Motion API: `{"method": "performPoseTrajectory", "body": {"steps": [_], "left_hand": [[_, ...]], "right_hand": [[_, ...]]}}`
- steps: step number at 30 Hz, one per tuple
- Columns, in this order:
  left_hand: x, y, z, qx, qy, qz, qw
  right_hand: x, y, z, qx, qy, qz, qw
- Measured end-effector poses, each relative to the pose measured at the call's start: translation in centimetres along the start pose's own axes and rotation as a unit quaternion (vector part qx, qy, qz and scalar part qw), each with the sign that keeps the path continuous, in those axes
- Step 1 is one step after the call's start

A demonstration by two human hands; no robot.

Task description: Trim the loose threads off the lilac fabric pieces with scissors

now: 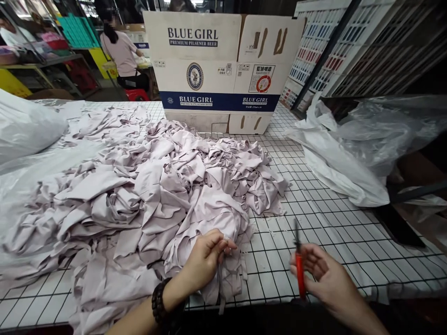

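Note:
A large heap of pale pinkish-grey fabric pieces (pixel 160 186) covers the left and middle of the table. My left hand (pixel 209 253), with a dark beaded bracelet on the wrist, is at the heap's front edge, its fingertips pinched on a bit of the fabric. To the right, over the black-lined grid of the white tabletop (pixel 268 260), my right hand (pixel 316 270) holds small red-handled scissors (pixel 299 274). Their dark tips point away from me. A gap of bare table lies between the scissors and the fabric.
A white and blue cardboard box (pixel 206 74) stands behind the heap. Plastic bags (pixel 342 158) lie at the right; another white bag (pixel 28 123) is at the left edge. In the background a person (pixel 122 56) sits on a red stool. White racks (pixel 335 51) rise at the upper right.

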State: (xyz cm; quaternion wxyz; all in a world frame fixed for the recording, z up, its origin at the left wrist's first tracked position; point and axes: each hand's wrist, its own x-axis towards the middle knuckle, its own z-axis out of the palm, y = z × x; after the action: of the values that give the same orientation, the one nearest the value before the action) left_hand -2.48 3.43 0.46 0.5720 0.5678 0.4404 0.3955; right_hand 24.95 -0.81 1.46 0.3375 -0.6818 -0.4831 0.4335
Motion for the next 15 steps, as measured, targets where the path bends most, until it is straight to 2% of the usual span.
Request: {"method": "performPoseTrajectory", "body": {"steps": [3,6,10,15], "left_hand": [[-0.1,-0.1,-0.1,0.003,0.001,0.006,1.000],[-0.2,-0.2,-0.3,0.008,0.004,0.021,1.000],[-0.2,-0.3,-0.6,0.004,0.003,0.029,1.000],[-0.3,-0.4,-0.7,0.014,0.004,0.031,0.999]], "right_hand": [[-0.8,-3.6,3.7,-0.095,-0.054,-0.083,0.991],[-0.8,-5.7,5.9,-0.206,-0.052,-0.140,0.967],[-0.1,-6.2,6.6,-0.256,-0.066,-0.169,0.950],[0.2,-6.1,6.7,-0.297,-0.092,-0.157,0.937]]}}
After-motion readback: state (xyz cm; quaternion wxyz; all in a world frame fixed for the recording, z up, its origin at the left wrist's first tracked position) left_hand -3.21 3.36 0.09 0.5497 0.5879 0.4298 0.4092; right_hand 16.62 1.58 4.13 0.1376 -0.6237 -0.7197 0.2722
